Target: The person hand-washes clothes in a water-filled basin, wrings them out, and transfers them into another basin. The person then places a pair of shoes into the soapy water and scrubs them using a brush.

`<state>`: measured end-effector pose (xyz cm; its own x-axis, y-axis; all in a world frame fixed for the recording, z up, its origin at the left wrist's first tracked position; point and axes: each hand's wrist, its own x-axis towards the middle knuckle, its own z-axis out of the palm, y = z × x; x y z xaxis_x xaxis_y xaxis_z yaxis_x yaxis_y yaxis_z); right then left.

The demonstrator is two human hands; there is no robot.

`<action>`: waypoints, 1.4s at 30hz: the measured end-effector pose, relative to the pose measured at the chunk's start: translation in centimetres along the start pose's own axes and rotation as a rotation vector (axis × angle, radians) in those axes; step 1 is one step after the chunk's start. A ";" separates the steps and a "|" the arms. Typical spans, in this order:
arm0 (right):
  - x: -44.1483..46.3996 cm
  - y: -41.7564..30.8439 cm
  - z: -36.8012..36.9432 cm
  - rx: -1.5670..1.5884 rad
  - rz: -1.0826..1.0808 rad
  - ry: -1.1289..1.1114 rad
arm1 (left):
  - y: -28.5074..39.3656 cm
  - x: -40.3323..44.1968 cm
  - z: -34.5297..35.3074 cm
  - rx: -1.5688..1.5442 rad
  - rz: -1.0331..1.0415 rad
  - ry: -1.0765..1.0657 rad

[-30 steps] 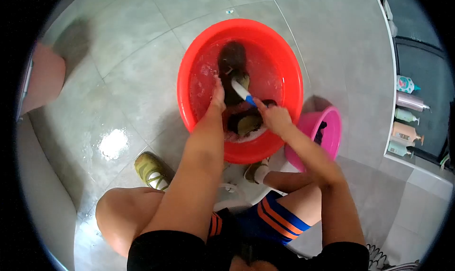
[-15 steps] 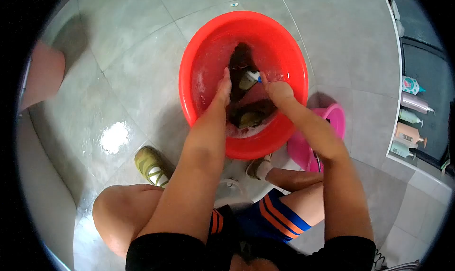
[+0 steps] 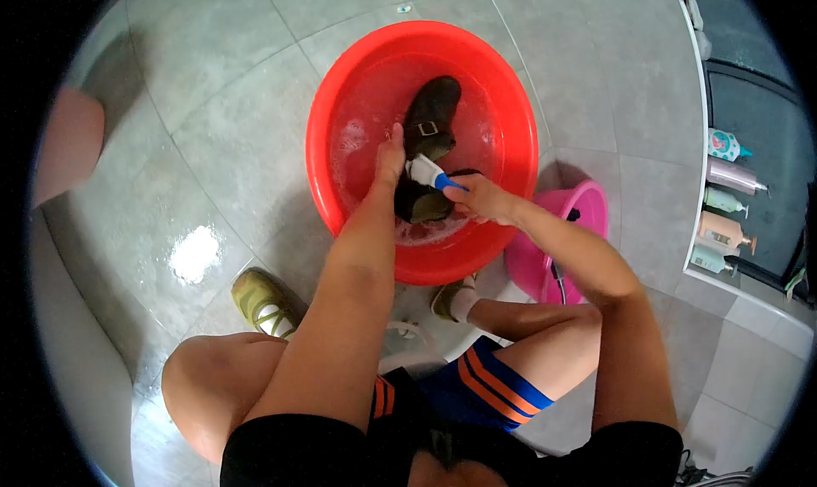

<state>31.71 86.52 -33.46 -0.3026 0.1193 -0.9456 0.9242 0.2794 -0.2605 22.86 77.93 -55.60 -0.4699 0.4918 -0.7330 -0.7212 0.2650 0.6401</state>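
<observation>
A dark brown clog (image 3: 433, 104) with a buckled strap lies tilted in soapy water inside a red basin (image 3: 319, 155). My left hand (image 3: 391, 155) is closed on its near left side, thumb up along the edge. My right hand (image 3: 483, 199) grips a blue-and-white scrub brush (image 3: 443, 180). The brush's white head is at the clog's open heel end, close to my left fingers. A second dark shoe (image 3: 417, 208) sits lower in the basin, partly covered by the brush and my right hand.
A pink bucket (image 3: 587, 199) with a dark hose or handle part stands right of the basin. Several pump bottles (image 3: 724, 230) line a ledge at the far right. My olive shoe (image 3: 257, 297) is on the grey tiled floor, where a wet patch (image 3: 194, 254) shines.
The brush and my right hand have moved down and toward me along the clog. The clog has turned, so its buckle now shows. The whole view has shifted slightly.
</observation>
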 end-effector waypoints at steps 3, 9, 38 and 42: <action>0.5 1.2 1.0 0.651 0.091 -0.042 | -0.4 -1.1 1.0 -0.113 0.127 0.157; 4.2 6.0 -0.9 -1.105 -0.486 0.233 | 0.0 -2.3 0.5 -0.101 0.098 0.108; 10.9 1.6 2.2 -0.517 -0.580 0.846 | -2.2 0.7 2.2 -0.785 -0.201 -0.206; 12.7 1.9 0.9 -0.488 -0.535 0.875 | -4.2 2.0 3.2 -0.670 -0.167 -0.103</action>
<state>29.88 87.71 -46.14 -0.8673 0.4440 -0.2251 0.4955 0.8130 -0.3058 26.56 80.45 -58.99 -0.2985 0.5737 -0.7628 -0.9538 -0.2087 0.2163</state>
